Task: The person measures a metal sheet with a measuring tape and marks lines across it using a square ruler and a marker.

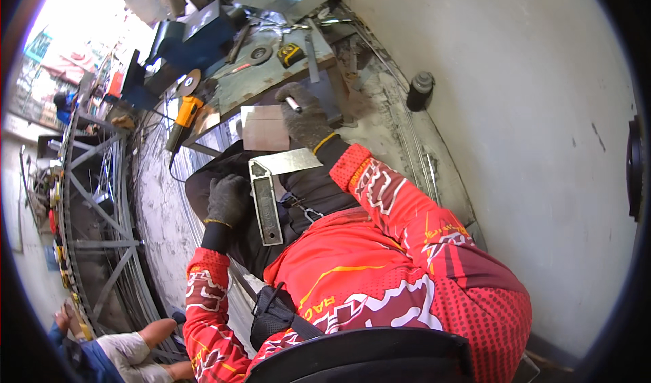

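Note:
My right hand [308,120], in a dark grey knit glove, is closed around a silver-white marker pen [293,104] just beyond my lap. Beside it, a square metal plate [263,133] with a brownish lower part lies against the near edge of the low table. A try square [265,203] rests across my dark trousers, its silver blade pointing right and its grey handle running toward me. My left hand [227,200], gloved alike, is on my left thigh close beside that handle. Its fingers blend into the dark cloth, so their grip cannot be made out.
The table [247,88] bears a tape measure [290,55], an abrasive disc [260,54], a steel strip [311,57] and a blue machine [196,41]. A yellow angle grinder [184,120] leans at its left. A dark bottle [420,90] stands by the right wall. Another person [129,356] is at lower left, near metal framing [102,213].

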Demonstrator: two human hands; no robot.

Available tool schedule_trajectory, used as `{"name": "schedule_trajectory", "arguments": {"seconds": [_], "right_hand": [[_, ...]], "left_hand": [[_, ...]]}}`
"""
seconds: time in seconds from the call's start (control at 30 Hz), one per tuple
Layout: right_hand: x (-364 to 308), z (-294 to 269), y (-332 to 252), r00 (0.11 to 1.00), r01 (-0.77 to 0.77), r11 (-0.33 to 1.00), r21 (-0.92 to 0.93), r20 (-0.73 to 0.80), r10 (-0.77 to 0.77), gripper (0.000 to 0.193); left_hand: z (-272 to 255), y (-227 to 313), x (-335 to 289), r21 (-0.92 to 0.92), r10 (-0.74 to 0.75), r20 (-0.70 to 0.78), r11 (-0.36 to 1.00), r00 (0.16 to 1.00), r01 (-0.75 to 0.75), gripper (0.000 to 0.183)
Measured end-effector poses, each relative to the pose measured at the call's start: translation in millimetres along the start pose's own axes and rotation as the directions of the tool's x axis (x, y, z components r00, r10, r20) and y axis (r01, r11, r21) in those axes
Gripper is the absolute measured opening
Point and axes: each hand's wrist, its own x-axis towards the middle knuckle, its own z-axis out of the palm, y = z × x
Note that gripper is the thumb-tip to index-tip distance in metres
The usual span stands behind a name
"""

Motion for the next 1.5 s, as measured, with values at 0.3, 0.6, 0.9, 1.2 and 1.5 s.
{"name": "schedule_trajectory", "arguments": {"seconds": [0.3,0.6,0.9,1.2,1.5], "right_hand": [[-2.0,-27.7,7.8,0.982,0.189,0.977,-0.103,-0.005,-0.19,0.016],[0.8,-15.6,0.7,0.996,0.087,0.992,-0.094,0.014,-0.086,0.015],[-1.5,-19.3,-2.5,0.999,0.025,0.994,-0.104,0.023,-0.023,0.015],[0.1,-20.9,2.7,0.999,0.04,0.995,-0.095,0.027,-0.038,0.014],[-0.6,-20.3,3.9,0.998,0.057,0.995,-0.083,0.018,-0.055,0.017]], "left_hand": [[-15.2,41.1,2.0,0.16,0.019,0.019,0.987,1.0,-0.022,0.028],[6.6,37.0,-7.4,0.123,-0.026,0.126,0.992,0.992,0.011,0.026],[-5.1,41.9,-17.5,0.142,0.02,0.212,0.989,0.977,-0.051,0.033],[-18.2,28.9,-22.6,0.087,0.035,0.239,0.995,0.971,-0.057,0.035],[-14.3,32.3,-15.6,-0.007,-0.003,0.17,1.0,0.986,0.004,0.031]]}}
